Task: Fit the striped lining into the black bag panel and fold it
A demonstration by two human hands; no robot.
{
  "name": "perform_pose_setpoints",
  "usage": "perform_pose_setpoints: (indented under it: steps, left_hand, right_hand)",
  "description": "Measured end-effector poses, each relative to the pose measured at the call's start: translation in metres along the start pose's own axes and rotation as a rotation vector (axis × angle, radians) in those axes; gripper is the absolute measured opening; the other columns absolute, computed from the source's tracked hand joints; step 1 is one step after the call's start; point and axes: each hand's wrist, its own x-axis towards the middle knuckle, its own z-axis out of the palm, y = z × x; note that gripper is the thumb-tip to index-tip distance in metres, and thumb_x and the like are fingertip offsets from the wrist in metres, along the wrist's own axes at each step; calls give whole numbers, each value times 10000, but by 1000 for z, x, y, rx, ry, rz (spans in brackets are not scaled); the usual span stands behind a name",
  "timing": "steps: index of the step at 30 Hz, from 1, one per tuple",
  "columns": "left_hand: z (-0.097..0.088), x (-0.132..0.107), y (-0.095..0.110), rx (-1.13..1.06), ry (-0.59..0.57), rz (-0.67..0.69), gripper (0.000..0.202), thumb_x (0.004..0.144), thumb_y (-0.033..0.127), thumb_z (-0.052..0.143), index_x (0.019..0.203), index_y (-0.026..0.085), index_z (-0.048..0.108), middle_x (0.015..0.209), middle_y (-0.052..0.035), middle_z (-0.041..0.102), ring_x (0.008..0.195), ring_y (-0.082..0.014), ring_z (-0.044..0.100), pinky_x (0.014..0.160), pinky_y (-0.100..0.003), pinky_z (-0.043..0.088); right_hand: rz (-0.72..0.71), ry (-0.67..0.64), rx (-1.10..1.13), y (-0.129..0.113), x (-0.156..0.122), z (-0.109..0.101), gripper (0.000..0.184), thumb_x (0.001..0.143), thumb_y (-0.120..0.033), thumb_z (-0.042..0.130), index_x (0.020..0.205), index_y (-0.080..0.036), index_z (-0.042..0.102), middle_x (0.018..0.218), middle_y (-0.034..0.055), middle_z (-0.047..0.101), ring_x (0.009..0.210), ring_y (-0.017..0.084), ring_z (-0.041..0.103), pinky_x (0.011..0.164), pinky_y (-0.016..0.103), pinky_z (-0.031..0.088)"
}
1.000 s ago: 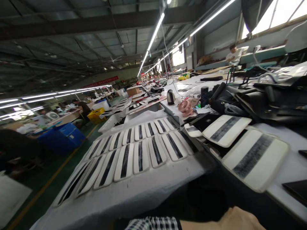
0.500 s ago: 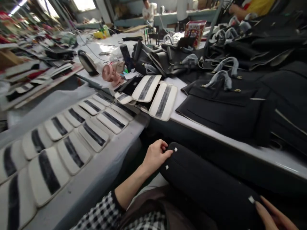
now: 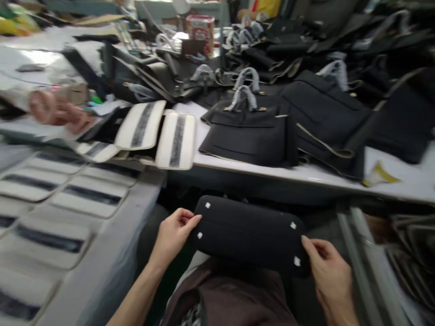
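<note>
A long black panel with rounded corners (image 3: 248, 233) is stretched between my two hands above my lap. Small white squares mark its corners, and a seam line runs along it. My left hand (image 3: 175, 233) pinches its left end between thumb and fingers. At the other end, my right hand (image 3: 328, 267) grips the right edge, thumb on top. Beyond the panel, on the white table, lie cream pads with a dark stripe (image 3: 176, 140) and a black bag piece with plastic-wrapped handles (image 3: 248, 140).
On the left, a grey-covered table (image 3: 112, 253) bears several striped cream pads. A pink fan (image 3: 57, 111), blurred, stands at the back left. More black bag pieces (image 3: 326, 113) pile up to the right. Stacked dark pieces (image 3: 414, 253) sit low at the right. A person in yellow (image 3: 267, 8) is far back.
My view has swung right, so the tables appear shifted left. The black panel now lies more level in front of me, and my right hand shows more fully. Both hands keep hold of it.
</note>
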Motion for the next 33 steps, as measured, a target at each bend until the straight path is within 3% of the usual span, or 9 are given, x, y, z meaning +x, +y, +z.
perform_pose_setpoints:
  steps: [5,11,22,28,33]
  left_hand:
    - [3,13,2,-3,-59,-186,653,565,751,681,866,173,645,729,-37,691,712,-238,628,628,-298,443]
    - [5,9,17,-12,-67,-246,752,415,774,711,853,167,637,729,-27,689,735,-225,608,645,-283,438]
    - [11,8,23,-94,-61,-330,782,325,763,757,802,161,609,672,4,622,671,-166,534,594,-235,419]
    - [8,11,9,-145,-84,-318,746,371,729,781,819,158,609,685,8,608,681,-156,525,577,-220,422]
    - [10,8,12,-142,-79,-301,716,399,720,782,803,156,603,665,6,593,627,-147,496,513,-217,397]
  right_hand:
    - [134,-51,101,-14,-18,-3,423,767,-583,672,740,-173,571,623,-15,532,498,110,434,432,224,340]
    - [172,-63,113,-13,-25,-5,411,805,-584,633,747,-183,564,632,-13,536,497,109,429,417,226,304]
    - [155,-91,57,-12,-20,-6,431,858,-597,550,718,-189,532,658,-15,504,625,141,438,566,265,354]
    - [154,-100,58,-9,-17,-4,428,860,-595,545,717,-193,525,652,-18,504,619,143,445,563,266,354]
    - [141,-93,34,-10,-17,-3,417,867,-581,540,718,-191,530,656,-16,517,621,143,459,573,266,359]
